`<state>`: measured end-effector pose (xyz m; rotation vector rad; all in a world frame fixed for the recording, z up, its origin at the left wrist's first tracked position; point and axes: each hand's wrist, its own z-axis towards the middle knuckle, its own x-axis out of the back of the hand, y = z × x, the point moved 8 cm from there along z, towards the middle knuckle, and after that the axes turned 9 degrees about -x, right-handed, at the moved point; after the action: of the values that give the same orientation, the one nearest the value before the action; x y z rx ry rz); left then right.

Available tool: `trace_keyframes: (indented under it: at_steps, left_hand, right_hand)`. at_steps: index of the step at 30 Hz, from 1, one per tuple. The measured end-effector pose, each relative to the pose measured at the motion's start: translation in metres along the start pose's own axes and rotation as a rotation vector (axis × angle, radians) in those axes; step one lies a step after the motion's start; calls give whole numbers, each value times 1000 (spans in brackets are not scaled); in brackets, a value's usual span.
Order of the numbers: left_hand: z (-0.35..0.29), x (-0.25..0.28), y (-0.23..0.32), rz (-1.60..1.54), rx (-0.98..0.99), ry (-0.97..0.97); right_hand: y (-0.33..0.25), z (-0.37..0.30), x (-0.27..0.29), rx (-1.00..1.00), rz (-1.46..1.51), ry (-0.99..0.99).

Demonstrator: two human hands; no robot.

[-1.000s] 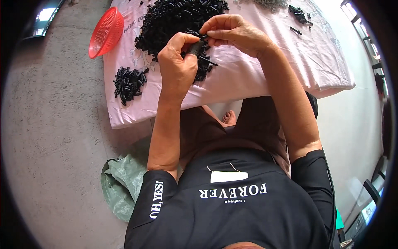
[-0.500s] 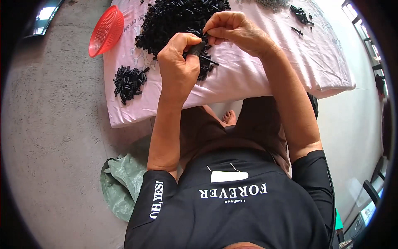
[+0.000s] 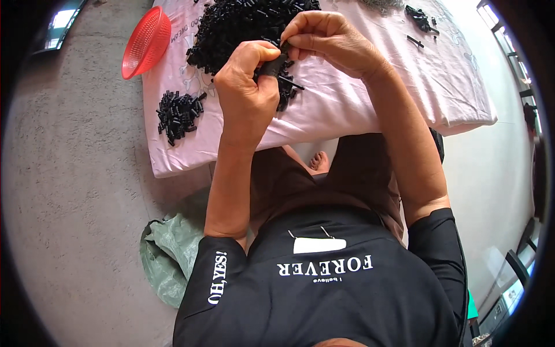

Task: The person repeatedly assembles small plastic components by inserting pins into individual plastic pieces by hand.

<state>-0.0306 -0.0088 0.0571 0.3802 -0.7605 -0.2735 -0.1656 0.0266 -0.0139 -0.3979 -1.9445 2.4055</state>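
Observation:
Over the front of a big pile of short black tube pieces [image 3: 231, 40], my two hands meet fingertip to fingertip. My left hand [image 3: 245, 95] is closed, its thumb and forefinger pressed together at a small black piece [image 3: 284, 48]. Something dark covers the end of the left thumb; whether it is a wrap or a part cannot be made out. My right hand [image 3: 335, 46] pinches the same spot from the other side, its fingers curled. The fingers hide most of what they hold. Just below them, a longer thin black rod [image 3: 293, 84] sticks out from the pile.
A pink cloth [image 3: 341, 113] covers the table. A smaller heap of black tubes [image 3: 179, 115] lies left, with a red perforated basket [image 3: 147, 43] behind it. Black parts [image 3: 419, 18] and a grey heap [image 3: 381, 4] are far right. A green bag [image 3: 170, 248] rests on the floor.
Both hands have shifted very slightly away and to the left, and their fingertips have come closer together at the small black piece. The piles are unchanged.

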Motion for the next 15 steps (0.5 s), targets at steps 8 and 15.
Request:
trace_keyframes:
  at_steps: [8, 15]
  left_hand:
    - [1, -1, 1, -180, -58, 98]
    - [0, -1, -3, -190, 24, 94]
  right_hand:
    - [6, 1, 2, -50, 271, -106]
    - [11, 2, -1, -65, 292, -122]
